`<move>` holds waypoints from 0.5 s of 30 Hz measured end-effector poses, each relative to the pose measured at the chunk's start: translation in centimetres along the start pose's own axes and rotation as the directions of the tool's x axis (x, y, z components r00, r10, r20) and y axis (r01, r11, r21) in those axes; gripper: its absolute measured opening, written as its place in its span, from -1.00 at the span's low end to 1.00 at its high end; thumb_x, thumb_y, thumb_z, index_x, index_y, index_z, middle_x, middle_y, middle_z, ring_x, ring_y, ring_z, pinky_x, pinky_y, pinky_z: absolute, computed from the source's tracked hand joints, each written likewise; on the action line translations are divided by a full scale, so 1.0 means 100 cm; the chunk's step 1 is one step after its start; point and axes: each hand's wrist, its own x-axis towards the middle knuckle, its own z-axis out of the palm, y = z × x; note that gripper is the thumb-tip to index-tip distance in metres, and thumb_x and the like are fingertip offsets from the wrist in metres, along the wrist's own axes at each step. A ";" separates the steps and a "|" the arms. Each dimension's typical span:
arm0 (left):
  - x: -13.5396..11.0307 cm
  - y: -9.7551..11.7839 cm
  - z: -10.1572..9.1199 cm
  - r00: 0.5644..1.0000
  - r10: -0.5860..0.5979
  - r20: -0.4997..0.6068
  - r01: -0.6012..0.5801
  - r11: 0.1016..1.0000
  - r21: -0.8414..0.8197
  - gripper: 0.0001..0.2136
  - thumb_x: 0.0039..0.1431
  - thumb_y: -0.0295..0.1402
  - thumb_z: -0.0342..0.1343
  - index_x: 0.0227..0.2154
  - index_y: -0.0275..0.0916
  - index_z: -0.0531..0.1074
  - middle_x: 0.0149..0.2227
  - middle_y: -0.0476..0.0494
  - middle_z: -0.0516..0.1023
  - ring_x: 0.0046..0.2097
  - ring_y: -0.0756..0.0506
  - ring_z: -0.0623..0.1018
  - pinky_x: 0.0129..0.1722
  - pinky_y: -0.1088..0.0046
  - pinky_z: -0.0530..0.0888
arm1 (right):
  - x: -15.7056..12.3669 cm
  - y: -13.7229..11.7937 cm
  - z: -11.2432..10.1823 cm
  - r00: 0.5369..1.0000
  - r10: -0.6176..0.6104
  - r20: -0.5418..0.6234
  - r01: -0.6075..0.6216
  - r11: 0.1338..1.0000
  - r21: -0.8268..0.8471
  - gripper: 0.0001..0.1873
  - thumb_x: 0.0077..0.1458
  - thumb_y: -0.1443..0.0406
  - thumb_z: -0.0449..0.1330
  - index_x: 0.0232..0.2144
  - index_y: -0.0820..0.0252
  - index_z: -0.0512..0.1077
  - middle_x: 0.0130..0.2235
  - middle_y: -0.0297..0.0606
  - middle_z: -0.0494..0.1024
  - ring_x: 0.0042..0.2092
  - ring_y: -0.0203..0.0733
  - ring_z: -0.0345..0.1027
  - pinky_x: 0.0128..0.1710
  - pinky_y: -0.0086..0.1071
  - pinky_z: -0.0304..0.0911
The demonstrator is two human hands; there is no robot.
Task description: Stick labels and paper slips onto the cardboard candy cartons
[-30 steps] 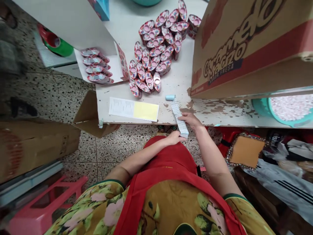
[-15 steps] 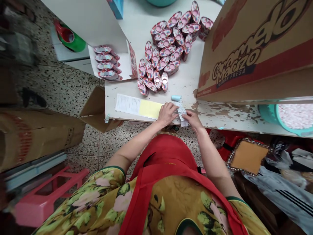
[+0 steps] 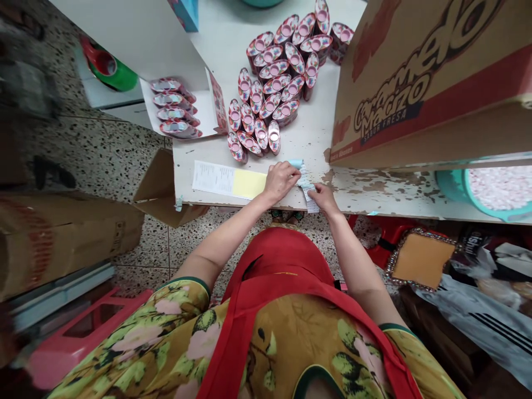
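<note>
A narrow white sticker strip runs off a small light-blue roll at the front edge of the white table. My left hand rests on the strip's upper part beside the roll, fingers curled onto it. My right hand pinches the strip's lower end at the table edge. Behind them stand several pink oval patterned tins in a cluster. A white and yellow paper slip lies just left of my left hand.
A big cardboard carton printed in red fills the right of the table. An open white box holds more tins at left. A teal basin of white bits sits under the carton. Cardboard boxes and a pink stool stand on the floor.
Both hands moved up from below the table edge onto the table. The strip is shorter, now held close to the roll. My left hand shifted from the strip's end to beside the roll.
</note>
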 end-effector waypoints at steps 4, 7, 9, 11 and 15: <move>-0.012 0.011 -0.036 0.981 0.161 -0.111 -0.159 0.987 0.021 -0.75 0.41 -0.21 0.00 -0.13 -0.11 0.57 -0.19 -0.20 0.58 -0.07 -0.19 0.45 0.03 0.13 0.21 | -0.033 -0.026 -0.019 0.943 -0.111 -0.314 0.072 0.989 -0.131 -0.49 -0.01 0.02 0.27 -0.11 0.24 0.55 -0.06 -0.03 0.56 -0.10 -0.04 0.40 -0.06 -0.23 0.31; -0.029 0.024 -0.063 0.945 0.291 -0.148 -0.293 0.956 0.010 -0.77 0.39 -0.27 0.01 -0.07 -0.07 0.56 -0.18 -0.20 0.60 -0.06 -0.20 0.50 0.03 0.09 0.25 | -0.078 -0.064 -0.034 0.978 -0.054 -0.200 0.102 0.966 0.238 -0.37 0.13 -0.19 0.11 -0.09 0.18 0.53 -0.14 -0.12 0.57 -0.24 -0.19 0.41 -0.22 -0.35 0.32; -0.038 0.032 -0.078 0.917 0.365 -0.158 -0.369 0.929 0.007 -0.76 0.36 -0.29 0.03 -0.05 -0.03 0.56 -0.18 -0.18 0.62 -0.05 -0.20 0.53 0.02 0.09 0.28 | -0.104 -0.092 -0.041 0.994 -0.080 -0.073 0.104 0.904 0.414 -0.41 0.09 -0.21 0.18 -0.18 0.16 0.54 -0.25 -0.22 0.56 -0.35 -0.29 0.35 -0.33 -0.42 0.26; -0.044 0.040 -0.091 0.895 0.422 -0.142 -0.425 0.905 0.013 -0.76 0.34 -0.30 0.06 -0.04 0.02 0.57 -0.19 -0.14 0.63 -0.06 -0.20 0.56 0.00 0.10 0.31 | -0.122 -0.115 -0.044 0.989 -0.142 -0.051 0.149 0.869 0.472 -0.50 -0.02 -0.13 0.33 -0.30 0.17 0.53 -0.36 -0.31 0.51 -0.43 -0.36 0.26 -0.40 -0.46 0.20; -0.047 0.049 -0.111 0.859 0.488 -0.158 -0.489 0.872 0.035 -0.75 0.30 -0.27 0.12 -0.02 0.06 0.57 -0.20 -0.10 0.64 -0.08 -0.18 0.58 -0.01 0.14 0.35 | -0.140 -0.145 -0.048 0.958 -0.266 -0.105 0.285 0.849 0.445 -0.59 -0.09 -0.02 0.42 -0.45 0.18 0.47 -0.55 -0.43 0.35 -0.52 -0.39 0.12 -0.50 -0.46 0.11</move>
